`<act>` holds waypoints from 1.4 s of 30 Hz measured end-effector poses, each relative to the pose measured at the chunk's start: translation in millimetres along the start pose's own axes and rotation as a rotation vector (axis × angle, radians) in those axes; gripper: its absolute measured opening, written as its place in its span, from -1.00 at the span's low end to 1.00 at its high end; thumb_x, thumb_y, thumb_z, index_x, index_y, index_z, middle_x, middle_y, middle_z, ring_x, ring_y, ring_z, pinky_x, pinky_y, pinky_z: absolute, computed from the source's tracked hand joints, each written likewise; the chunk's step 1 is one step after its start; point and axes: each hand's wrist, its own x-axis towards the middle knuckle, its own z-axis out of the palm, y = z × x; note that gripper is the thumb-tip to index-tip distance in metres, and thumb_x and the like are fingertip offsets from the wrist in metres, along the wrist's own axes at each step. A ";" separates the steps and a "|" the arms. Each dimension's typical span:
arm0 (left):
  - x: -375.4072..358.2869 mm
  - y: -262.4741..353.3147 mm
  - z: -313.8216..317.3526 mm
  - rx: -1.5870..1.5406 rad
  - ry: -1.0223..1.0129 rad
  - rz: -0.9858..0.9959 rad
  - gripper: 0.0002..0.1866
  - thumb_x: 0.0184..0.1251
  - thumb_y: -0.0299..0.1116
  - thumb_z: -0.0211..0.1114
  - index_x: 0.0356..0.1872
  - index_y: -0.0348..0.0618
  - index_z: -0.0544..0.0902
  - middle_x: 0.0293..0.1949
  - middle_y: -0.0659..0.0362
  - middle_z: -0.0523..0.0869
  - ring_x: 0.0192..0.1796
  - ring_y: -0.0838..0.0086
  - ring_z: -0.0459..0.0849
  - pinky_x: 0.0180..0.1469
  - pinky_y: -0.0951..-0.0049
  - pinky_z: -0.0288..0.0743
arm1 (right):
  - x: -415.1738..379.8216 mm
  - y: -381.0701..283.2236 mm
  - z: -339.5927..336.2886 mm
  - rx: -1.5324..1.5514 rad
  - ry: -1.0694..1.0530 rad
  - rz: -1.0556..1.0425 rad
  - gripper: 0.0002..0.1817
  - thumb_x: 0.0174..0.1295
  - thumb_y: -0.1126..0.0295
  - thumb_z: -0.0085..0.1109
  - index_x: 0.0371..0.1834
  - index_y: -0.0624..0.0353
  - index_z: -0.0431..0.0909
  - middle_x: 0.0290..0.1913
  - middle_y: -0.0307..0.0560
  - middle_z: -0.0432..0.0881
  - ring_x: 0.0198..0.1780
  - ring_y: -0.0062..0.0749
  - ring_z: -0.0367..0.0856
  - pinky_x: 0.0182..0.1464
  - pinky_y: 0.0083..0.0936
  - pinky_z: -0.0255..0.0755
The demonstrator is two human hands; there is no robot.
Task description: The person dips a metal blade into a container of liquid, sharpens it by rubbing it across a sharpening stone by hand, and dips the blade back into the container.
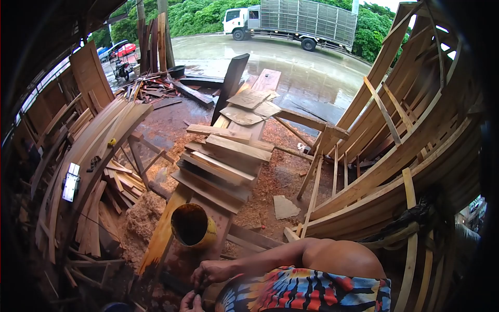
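Observation:
My right hand is curled, its fingers bent together near the bottom of the view. Just below it, my left hand shows only in part at the bottom edge, thumb and fingers drawn together. The two hands almost meet, and whatever lies between their fingertips is too small and dark to make out. Beyond them a yellow bucket with a dark inside stands on the plank bench. Farther along the bench, several short cut boards lie across it.
Long boards lean in a rack at right. More planks are stacked at left, with a light-coloured device on them. Wood shavings cover the ground. A truck is on the wet road behind.

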 end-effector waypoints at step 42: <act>-4.0 -2.2 12.1 0.320 0.144 0.350 -0.84 0.15 -0.54 0.53 -0.23 -0.32 0.80 -0.25 -0.02 0.84 -0.20 0.13 0.80 -0.05 0.27 0.64 | -8.4 -7.8 18.8 -0.935 0.245 -0.284 -0.81 -0.03 0.32 0.26 -0.38 0.17 0.65 -0.29 0.04 0.70 -0.19 0.09 0.73 -0.18 -0.08 0.64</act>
